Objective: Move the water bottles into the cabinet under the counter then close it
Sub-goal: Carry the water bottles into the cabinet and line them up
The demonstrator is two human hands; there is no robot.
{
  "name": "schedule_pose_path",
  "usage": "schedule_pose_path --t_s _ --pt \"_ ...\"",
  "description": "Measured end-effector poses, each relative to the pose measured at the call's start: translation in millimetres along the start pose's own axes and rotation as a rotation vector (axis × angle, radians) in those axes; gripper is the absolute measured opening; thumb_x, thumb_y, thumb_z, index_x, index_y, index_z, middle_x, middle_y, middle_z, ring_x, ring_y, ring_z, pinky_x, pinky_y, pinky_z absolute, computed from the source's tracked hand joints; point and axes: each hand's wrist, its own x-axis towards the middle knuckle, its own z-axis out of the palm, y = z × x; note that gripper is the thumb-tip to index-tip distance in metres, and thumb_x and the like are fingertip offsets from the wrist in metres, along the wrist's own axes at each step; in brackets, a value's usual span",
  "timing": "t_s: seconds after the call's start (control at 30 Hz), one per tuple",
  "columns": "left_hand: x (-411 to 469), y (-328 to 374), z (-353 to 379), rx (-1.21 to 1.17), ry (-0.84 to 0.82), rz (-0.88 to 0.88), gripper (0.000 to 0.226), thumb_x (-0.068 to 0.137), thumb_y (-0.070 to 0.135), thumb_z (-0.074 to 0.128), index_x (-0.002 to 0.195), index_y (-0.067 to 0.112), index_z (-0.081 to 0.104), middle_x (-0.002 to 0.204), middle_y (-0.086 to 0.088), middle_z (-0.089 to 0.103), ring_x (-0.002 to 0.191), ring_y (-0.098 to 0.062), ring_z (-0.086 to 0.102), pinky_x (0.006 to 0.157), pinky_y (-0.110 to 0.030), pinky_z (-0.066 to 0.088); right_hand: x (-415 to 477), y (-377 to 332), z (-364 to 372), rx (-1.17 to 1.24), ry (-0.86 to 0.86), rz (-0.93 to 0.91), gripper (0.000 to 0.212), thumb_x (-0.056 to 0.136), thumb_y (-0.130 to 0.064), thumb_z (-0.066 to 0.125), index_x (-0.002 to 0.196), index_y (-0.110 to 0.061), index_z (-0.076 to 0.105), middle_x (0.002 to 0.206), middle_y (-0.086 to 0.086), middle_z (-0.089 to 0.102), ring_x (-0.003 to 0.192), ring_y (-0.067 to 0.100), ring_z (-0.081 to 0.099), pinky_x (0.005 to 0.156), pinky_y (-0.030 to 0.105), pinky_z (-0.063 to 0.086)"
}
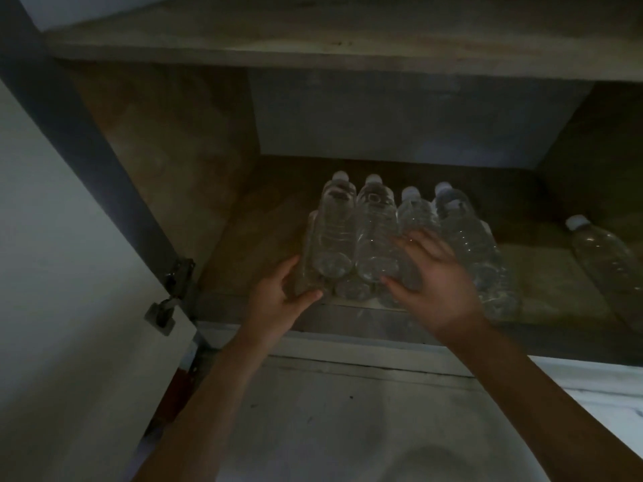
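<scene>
Pale, scuffed floor lies in dim light, crossed by a dark crack; a white veined tile shows at right.

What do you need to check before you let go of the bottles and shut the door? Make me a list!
1. Bottles inside: the stack of bottles lies on the cabinet floor. Ok.
2. Stack steady by itself: two layers, both hands on it. Cannot tell.
3. Left hand free: it grips the stack's lower left end. Not ok.
4. Right hand free: fingers spread on top of the stack. Not ok.
5. Lone bottle: lies inside, apart on the right. Ok.
6. Door swing clear: door open at left, both hands reach through the opening. Not ok.
</scene>
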Motion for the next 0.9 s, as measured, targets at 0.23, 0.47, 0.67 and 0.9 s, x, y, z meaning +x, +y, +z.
schedule_pose_path --t_s 0.23,0.47,0.67,0.9 --pt "5 -11 8 -0.08 0.014 -0.008 0.063 0.079 0.013 0.079 0.137 0.011 0.053 0.128 -0.002 0.064 0.116 -0.009 0.061 0.103 -0.04 0.048 -20 17 5 0.204 0.163 0.025 0.07 0.076 -0.03 0.082 0.138 -0.012 0.053 0.144 0.008 0.049 0.136 0.024 0.044 0.111 0.042 0.041" --pt "10 -12 9 -0.076 0.025 0.018 0.062 0.076 0.02 0.08 0.134 0.015 0.056 0.126 0.002 0.065 0.115 -0.008 0.062 0.102 -0.039 0.049 -18 22 16 0.255 0.192 0.012 0.07 0.076 -0.023 0.083 0.138 -0.01 0.053 0.145 0.008 0.049 0.137 0.026 0.044 0.11 0.049 0.042" --pt "16 -7 10 -0.058 0.016 0.021 0.06 0.08 0.01 0.077 0.135 0.014 0.055 0.119 0.011 0.062 0.113 -0.004 0.061 0.103 -0.032 0.048 -11 21 13 0.281 0.159 0.072 0.068 0.078 -0.022 0.081 0.14 -0.014 0.052 0.147 0.004 0.046 0.138 0.02 0.04 0.113 0.04 0.037" --pt "17 -3 11 -0.016 0.006 0.034 0.057 0.082 0.016 0.076 0.135 0.015 0.055 0.125 0.003 0.065 0.115 -0.009 0.062 0.101 -0.034 0.05 -5 20 12 0.245 0.131 0.124 0.071 0.081 -0.029 0.079 0.143 -0.018 0.048 0.153 0.002 0.039 0.142 0.018 0.033 0.117 0.035 0.029"
